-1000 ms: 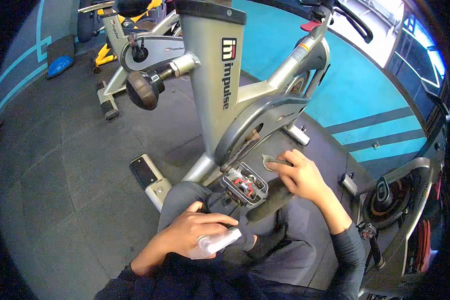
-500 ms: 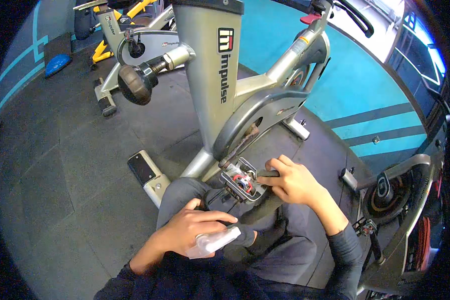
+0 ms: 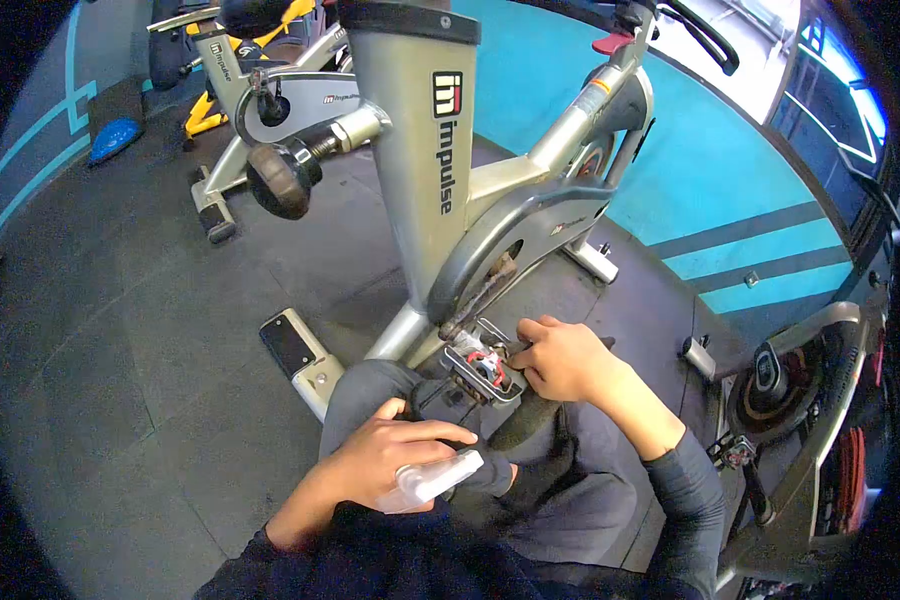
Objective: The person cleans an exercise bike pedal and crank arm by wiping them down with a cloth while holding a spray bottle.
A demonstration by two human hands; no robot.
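A silver exercise bike pedal (image 3: 482,365) with red parts in its middle sits at the end of the crank, just above my lap. My right hand (image 3: 562,360) is closed, its fingertips at the right side of this pedal. A slim dark tool (image 3: 607,343) shows partly behind that hand; its working end is hidden. Left of and below the pedal, my left hand (image 3: 395,455) is curled round a translucent plastic container with a white top (image 3: 440,482), which is tilted. Most of this container's lower part is covered by my palm and sleeve.
The grey exercise bike frame (image 3: 415,150) rises right in front, with a dark round knob (image 3: 282,180) jutting left and a foot bar (image 3: 302,355) on the floor. Another bike (image 3: 270,100) stands behind, and one more (image 3: 770,385) at the right. A blue dome (image 3: 117,138) lies by the wall.
My right hand has turned and moved slightly left at the pedal; the dark tool now shows behind the hand instead of ahead of its fingers. My left hand stays nearly still.
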